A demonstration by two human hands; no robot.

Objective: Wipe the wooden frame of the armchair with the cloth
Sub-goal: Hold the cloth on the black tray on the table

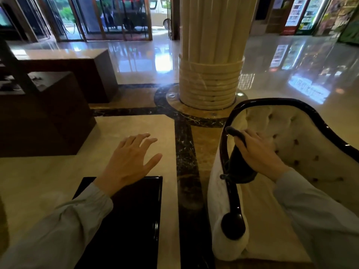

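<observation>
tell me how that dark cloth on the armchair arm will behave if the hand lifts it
Probably floppy: the dark cloth drapes over the wooden frame and sags below the right hand. Likely light, since the fingers pin it with a loose grip. It may slide easily on the glossy wood.

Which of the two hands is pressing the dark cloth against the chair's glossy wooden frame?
The right hand presses the dark cloth on the dark wooden frame; the left hand hovers empty, fingers spread.

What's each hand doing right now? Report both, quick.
Left hand: open, fingers spread, holding nothing.
Right hand: closed on the dark cloth, pressing it against the armchair's wooden frame.
</observation>
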